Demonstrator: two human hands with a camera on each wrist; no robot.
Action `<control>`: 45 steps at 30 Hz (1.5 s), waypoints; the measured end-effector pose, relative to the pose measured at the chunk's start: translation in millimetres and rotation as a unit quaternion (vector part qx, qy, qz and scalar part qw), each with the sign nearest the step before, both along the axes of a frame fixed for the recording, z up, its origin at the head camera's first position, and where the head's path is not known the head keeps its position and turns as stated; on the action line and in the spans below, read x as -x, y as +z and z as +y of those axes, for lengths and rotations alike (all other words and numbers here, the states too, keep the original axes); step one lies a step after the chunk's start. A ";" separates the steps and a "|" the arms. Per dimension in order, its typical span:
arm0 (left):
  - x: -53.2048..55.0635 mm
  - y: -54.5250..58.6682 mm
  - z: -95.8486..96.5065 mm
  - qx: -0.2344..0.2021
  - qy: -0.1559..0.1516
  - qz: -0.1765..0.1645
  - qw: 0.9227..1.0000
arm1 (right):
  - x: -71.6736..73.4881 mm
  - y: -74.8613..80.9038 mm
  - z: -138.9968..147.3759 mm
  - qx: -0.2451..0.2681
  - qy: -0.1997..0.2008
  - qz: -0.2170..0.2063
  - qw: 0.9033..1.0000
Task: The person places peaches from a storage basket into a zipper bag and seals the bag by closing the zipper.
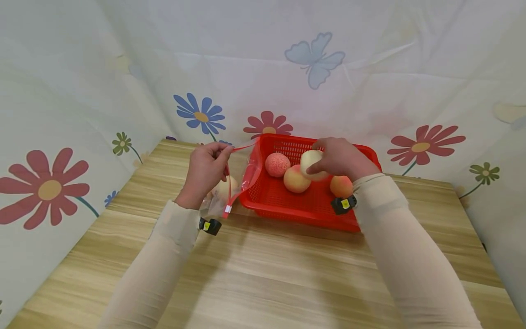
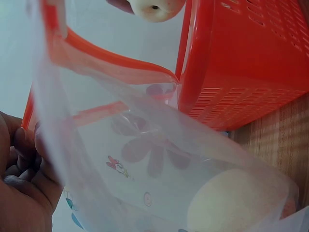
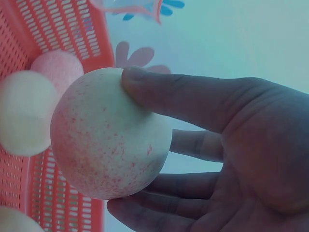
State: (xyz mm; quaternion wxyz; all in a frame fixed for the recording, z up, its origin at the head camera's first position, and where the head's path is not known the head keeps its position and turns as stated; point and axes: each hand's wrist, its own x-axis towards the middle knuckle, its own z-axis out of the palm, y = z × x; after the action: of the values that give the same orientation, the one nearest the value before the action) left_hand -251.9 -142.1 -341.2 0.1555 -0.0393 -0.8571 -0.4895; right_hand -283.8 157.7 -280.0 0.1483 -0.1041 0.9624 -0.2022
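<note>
My left hand [image 1: 207, 169] pinches the red rim of a clear zip bag [image 2: 101, 159], whose mouth gapes toward the basket. A pale round fruit [image 2: 231, 203] lies low inside the bag. Over the red basket [image 1: 296, 215], my right hand [image 1: 345, 157] holds a pale peach [image 3: 111, 135] with pink speckles, thumb on one side and fingers on the other. Below it in the basket are a pinkish-red fruit [image 1: 277, 164], a yellow-pink peach [image 1: 297, 180] and an orange-red fruit [image 1: 341, 186].
The basket stands on a wood-grain table [image 1: 263, 274], close to a flower-printed curtain [image 1: 230, 68] at the back. A white slider [image 1: 228, 209] sits at the near end of the bag's zip. The bag's red edge overlaps the basket's left rim in the head view.
</note>
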 end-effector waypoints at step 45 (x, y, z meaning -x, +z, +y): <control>1.0 -0.3 -1.4 -0.007 -0.002 -0.007 1.000 | -21.4 -31.9 -59.7 0.161 0.031 0.061 0.985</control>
State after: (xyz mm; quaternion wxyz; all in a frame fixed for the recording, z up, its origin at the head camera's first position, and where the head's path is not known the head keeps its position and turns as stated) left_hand -252.9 -143.5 -341.6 0.1487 -0.0365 -0.8546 -0.4963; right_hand -262.3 97.9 -311.9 0.0770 -0.1684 0.9207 -0.3435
